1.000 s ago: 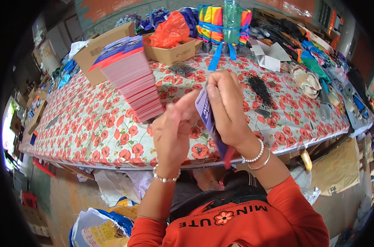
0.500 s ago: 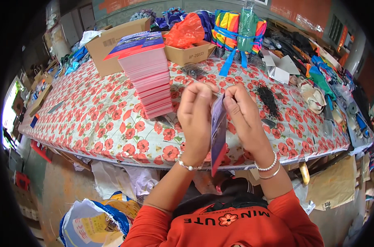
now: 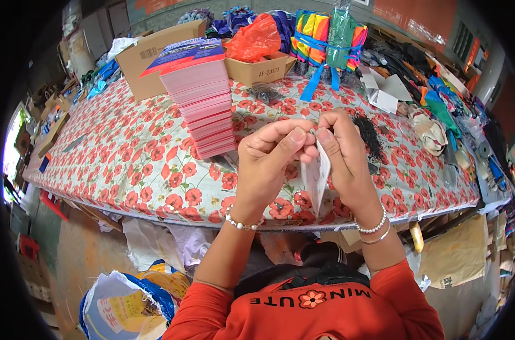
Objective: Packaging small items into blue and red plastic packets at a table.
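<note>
My left hand (image 3: 271,158) and my right hand (image 3: 343,157) meet in front of my chest and pinch the top edge of a thin card (image 3: 315,180), white on the side facing me, which hangs edge-on between them. Both thumbs and forefingers press together at its upper corner. Just beyond my left hand a tall leaning stack of pink-edged cards (image 3: 203,105) with a blue and red top sheet stands on the table, which is covered in a poppy-patterned cloth (image 3: 138,164). A pile of small black pieces (image 3: 368,136) lies on the cloth behind my right hand.
Two cardboard boxes (image 3: 155,56) stand at the table's far side, one holding an orange plastic bag (image 3: 256,38). Striped colourful bundles (image 3: 325,31), folded white paper (image 3: 385,93) and cloth clutter the back right. A blue and white sack (image 3: 127,300) sits on the floor lower left.
The card has turned from its purple side to its white side. Both hands have lowered slightly and closed in on its top edge.
</note>
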A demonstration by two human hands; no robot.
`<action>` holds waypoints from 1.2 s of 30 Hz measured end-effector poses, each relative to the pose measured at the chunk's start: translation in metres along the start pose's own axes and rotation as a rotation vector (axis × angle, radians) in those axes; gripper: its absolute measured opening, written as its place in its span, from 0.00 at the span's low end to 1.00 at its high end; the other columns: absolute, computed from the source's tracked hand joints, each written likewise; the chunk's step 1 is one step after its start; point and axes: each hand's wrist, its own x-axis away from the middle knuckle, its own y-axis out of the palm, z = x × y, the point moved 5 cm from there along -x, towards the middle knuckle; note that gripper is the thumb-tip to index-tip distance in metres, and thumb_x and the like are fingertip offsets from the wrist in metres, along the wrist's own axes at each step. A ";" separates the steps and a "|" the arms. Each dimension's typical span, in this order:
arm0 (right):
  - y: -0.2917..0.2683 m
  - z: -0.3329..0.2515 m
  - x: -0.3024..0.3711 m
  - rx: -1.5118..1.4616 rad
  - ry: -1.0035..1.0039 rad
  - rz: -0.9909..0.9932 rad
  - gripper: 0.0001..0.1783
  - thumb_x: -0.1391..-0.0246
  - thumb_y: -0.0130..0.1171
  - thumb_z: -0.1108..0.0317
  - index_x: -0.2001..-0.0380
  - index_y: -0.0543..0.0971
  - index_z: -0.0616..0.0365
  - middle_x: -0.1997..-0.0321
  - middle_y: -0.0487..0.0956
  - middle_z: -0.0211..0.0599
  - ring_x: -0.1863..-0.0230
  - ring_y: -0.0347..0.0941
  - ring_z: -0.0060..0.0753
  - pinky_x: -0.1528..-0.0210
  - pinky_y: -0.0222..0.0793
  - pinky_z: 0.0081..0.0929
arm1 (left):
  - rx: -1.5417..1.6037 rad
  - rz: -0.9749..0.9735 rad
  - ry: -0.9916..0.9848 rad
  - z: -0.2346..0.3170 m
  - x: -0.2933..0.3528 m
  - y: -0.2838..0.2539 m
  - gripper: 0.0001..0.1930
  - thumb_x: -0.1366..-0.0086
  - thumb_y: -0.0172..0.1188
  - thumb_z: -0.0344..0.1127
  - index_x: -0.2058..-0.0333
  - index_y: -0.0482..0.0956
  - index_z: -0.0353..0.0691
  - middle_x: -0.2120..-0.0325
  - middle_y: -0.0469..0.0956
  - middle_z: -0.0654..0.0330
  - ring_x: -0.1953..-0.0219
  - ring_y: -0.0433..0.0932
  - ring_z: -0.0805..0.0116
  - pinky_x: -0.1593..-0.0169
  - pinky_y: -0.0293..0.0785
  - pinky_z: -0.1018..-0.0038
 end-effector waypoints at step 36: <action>-0.001 0.009 0.010 -0.431 0.186 0.021 0.06 0.40 0.44 0.67 0.65 0.66 0.58 0.66 0.65 0.30 0.66 0.55 0.23 0.60 0.53 0.21 | -0.084 0.122 0.098 0.008 -0.007 -0.001 0.11 0.41 0.58 0.24 0.59 0.76 0.30 0.56 0.76 0.47 0.61 0.78 0.68 0.63 0.75 0.84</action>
